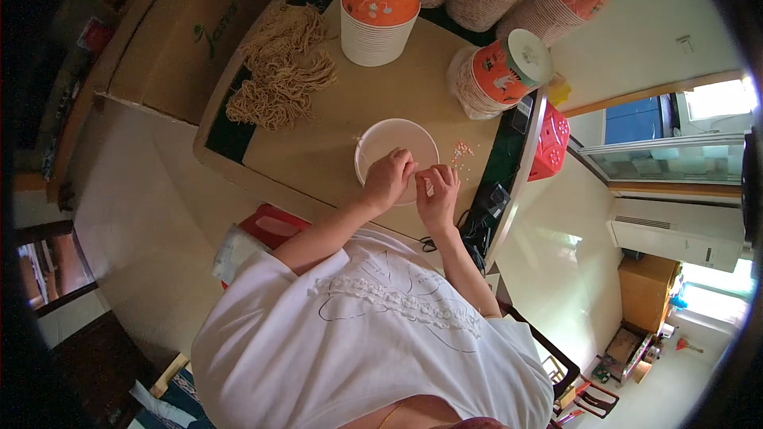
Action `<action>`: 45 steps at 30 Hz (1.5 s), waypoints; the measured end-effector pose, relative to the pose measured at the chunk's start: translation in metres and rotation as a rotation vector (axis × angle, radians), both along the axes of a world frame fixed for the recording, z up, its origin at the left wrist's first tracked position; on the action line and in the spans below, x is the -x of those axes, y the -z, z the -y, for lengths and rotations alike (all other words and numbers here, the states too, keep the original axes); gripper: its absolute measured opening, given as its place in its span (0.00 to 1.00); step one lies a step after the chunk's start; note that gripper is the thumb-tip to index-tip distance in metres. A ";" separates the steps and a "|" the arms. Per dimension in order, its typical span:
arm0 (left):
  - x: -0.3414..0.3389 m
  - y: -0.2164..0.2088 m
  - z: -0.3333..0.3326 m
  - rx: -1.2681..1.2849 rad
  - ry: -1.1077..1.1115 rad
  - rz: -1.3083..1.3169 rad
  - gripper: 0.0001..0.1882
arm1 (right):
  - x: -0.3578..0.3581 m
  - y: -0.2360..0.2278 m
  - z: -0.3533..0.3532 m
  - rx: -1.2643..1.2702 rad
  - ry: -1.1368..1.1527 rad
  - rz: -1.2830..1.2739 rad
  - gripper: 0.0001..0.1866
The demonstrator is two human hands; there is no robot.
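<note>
A white paper bucket (397, 133) with its open mouth up stands on the brown board at the table's near side. Over its near rim my left hand (388, 181) is closed in a pinch. Close beside it on the right, my right hand (437, 197) has its fingers pressed together, with a small pale bit showing by them. What either pinch holds is too small to make out. A thin pale strand (360, 143) lies at the bucket's left rim. Small pink and white bits (461, 152) are scattered just right of the bucket.
Tangled brown twine (286, 67) heaps at the table's left. Stacked orange-and-white paper buckets (381, 8) stand behind, with bagged stacks (502, 71) farther right. Black cables (477, 234) lie along the right edge, near a red plastic stool (550, 143). A cardboard box (179, 40) sits left.
</note>
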State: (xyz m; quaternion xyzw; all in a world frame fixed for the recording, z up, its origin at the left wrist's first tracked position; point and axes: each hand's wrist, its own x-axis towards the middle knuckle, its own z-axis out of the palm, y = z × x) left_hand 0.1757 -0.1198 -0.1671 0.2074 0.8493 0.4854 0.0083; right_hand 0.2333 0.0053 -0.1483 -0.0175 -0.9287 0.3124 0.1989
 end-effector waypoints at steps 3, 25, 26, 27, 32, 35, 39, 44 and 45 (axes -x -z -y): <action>-0.002 -0.005 0.003 -0.028 -0.006 0.040 0.09 | -0.004 0.000 -0.004 0.072 -0.001 -0.002 0.06; -0.049 -0.078 0.047 -0.418 0.288 0.394 0.04 | -0.015 0.011 -0.009 0.224 0.064 -0.023 0.03; -0.050 -0.080 0.047 -0.437 0.291 0.405 0.05 | -0.015 0.008 -0.005 0.220 0.065 -0.025 0.03; -0.050 -0.081 0.049 -0.457 0.298 0.415 0.05 | -0.016 0.003 0.000 0.254 0.063 0.027 0.02; -0.031 -0.094 0.052 -0.538 0.280 0.329 0.04 | -0.004 -0.024 0.014 0.351 -0.051 0.225 0.04; -0.011 -0.115 0.052 -0.543 0.311 0.275 0.04 | 0.006 -0.038 -0.002 0.354 -0.105 0.301 0.04; 0.015 -0.139 0.034 -0.586 0.382 0.202 0.04 | 0.033 -0.063 -0.034 0.440 -0.165 0.542 0.07; 0.064 -0.191 0.002 -0.570 0.450 -0.153 0.05 | 0.070 -0.143 -0.076 0.438 0.073 0.255 0.07; 0.079 -0.202 -0.008 -0.577 0.469 -0.242 0.05 | 0.083 -0.152 -0.092 0.434 0.094 0.105 0.08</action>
